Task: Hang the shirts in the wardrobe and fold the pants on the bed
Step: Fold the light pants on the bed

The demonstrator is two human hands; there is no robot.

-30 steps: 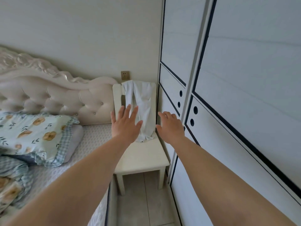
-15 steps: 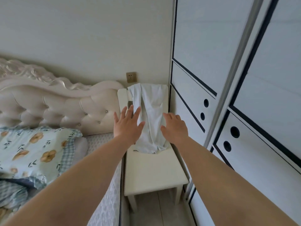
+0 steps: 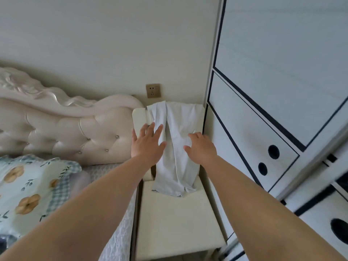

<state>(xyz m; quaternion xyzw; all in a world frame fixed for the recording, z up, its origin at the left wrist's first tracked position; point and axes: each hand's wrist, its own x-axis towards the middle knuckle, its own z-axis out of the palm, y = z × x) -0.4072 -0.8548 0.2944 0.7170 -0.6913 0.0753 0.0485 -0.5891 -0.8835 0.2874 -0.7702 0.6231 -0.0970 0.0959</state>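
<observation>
A pale blue-white garment hangs over the back of a cream chair and trails onto its seat; I cannot tell if it is a shirt or pants. My left hand reaches out with fingers spread, in front of the garment's left edge and the chair back. My right hand is stretched out over the garment's right side, fingers relaxed and slightly bent. Neither hand holds anything. The white wardrobe with dark trim stands to the right, its doors closed.
The bed lies to the left with a tufted cream headboard and a floral pillow. A wall socket sits above the chair. The chair is wedged between bed and wardrobe.
I have moved closer to the chair. Both hands have advanced toward the hanging garment and now lie over it.
</observation>
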